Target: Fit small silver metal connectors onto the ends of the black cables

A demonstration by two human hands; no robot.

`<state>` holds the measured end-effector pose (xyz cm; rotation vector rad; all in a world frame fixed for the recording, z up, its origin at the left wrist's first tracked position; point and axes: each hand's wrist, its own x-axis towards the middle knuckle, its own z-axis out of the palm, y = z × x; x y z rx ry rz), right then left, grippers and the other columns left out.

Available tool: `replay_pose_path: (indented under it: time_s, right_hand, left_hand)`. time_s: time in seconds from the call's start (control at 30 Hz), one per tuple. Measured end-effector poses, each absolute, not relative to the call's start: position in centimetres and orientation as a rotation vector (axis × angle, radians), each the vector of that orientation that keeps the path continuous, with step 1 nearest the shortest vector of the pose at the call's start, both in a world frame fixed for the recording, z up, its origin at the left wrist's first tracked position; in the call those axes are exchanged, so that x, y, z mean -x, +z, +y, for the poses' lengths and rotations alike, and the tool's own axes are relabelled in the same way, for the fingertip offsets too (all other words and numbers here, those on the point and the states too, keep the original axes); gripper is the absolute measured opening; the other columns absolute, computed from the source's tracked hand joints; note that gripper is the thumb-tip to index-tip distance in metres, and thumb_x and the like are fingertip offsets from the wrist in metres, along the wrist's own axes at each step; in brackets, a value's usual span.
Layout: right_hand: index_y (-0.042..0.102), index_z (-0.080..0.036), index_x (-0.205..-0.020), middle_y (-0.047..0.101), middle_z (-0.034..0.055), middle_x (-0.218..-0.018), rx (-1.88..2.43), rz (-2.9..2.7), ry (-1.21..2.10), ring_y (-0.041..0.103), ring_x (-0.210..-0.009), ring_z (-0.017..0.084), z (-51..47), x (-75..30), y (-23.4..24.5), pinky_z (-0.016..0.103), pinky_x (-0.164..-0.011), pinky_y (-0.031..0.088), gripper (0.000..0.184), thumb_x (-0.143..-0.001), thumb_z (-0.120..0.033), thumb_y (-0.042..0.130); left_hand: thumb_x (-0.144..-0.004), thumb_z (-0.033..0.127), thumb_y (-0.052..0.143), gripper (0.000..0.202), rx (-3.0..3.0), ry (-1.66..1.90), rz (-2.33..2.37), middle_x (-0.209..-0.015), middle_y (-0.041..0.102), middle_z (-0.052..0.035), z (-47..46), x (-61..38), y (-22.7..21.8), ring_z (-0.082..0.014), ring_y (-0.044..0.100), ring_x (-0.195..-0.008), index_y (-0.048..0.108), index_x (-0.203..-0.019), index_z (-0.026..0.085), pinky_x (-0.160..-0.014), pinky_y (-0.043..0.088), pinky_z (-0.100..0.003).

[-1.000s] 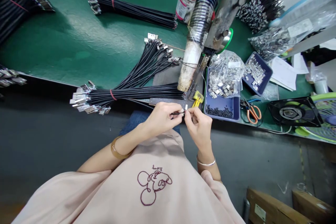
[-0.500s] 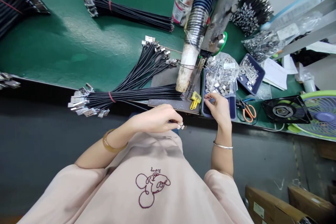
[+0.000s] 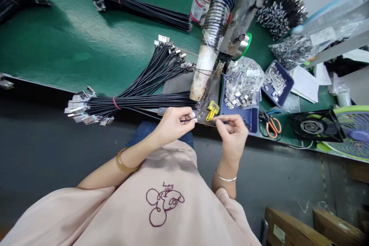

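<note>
My left hand (image 3: 173, 125) is closed around a thin black cable (image 3: 186, 120), pinching it near its end, where small bare wires stick out to the right. My right hand (image 3: 233, 132) has thumb and forefinger pressed together beside a small yellow tool (image 3: 212, 110); whatever lies between those fingertips is too small to make out. Behind my left hand lies a bundle of black cables (image 3: 144, 102), tied with a red band and tipped with metal connectors. More loose cables (image 3: 155, 69) with connectors fan out beyond it on the bench.
A stained fume hose nozzle (image 3: 200, 80) hangs over a metal plate. To the right are a blue tray (image 3: 253, 120) with bagged metal connectors, a smaller connector tray (image 3: 290, 86), orange-handled pliers (image 3: 272, 127) and a black fan (image 3: 313, 125). Another cable bundle (image 3: 144, 9) lies farther back.
My right hand has left the tray edge, moving left and toward my body. My left hand has risen slightly toward the bench edge, and the cable end now shows in its fingers.
</note>
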<state>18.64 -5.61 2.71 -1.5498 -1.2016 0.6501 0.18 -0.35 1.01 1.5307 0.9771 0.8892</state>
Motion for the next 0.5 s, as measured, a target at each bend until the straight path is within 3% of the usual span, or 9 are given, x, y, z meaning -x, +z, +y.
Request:
replay_pose_path:
  time_s: [0.27,0.5]
  right_hand:
    - [0.065,-0.021,-0.09,0.063,-0.0031,-0.073,1.569,-1.219,0.759,0.047,-0.05,0.006,-5.4,-16.1,0.7,0.021,-0.045,0.032,0.013,-0.09,-0.034,0.065]
    - [0.065,-0.021,-0.09,0.058,-0.0053,-0.07,1.562,-1.248,0.782,0.037,-0.046,0.004,-5.6,-16.1,0.7,0.021,-0.045,0.03,0.013,-0.09,-0.034,0.065]
  left_hand:
    - [-0.079,0.014,0.061,0.015,-1.597,0.909,1.028,-0.059,0.047,0.0057,-0.8,-0.3,1.1,-0.0044,0.043,-0.054,0.052,-0.066,0.014,-0.05,0.038,-0.012]
    - [-0.08,0.015,0.06,0.018,-1.648,0.909,1.021,-0.058,0.044,0.006,-0.8,-0.3,1.1,-0.0044,0.04,-0.054,0.05,-0.065,0.014,-0.049,0.037,-0.012]
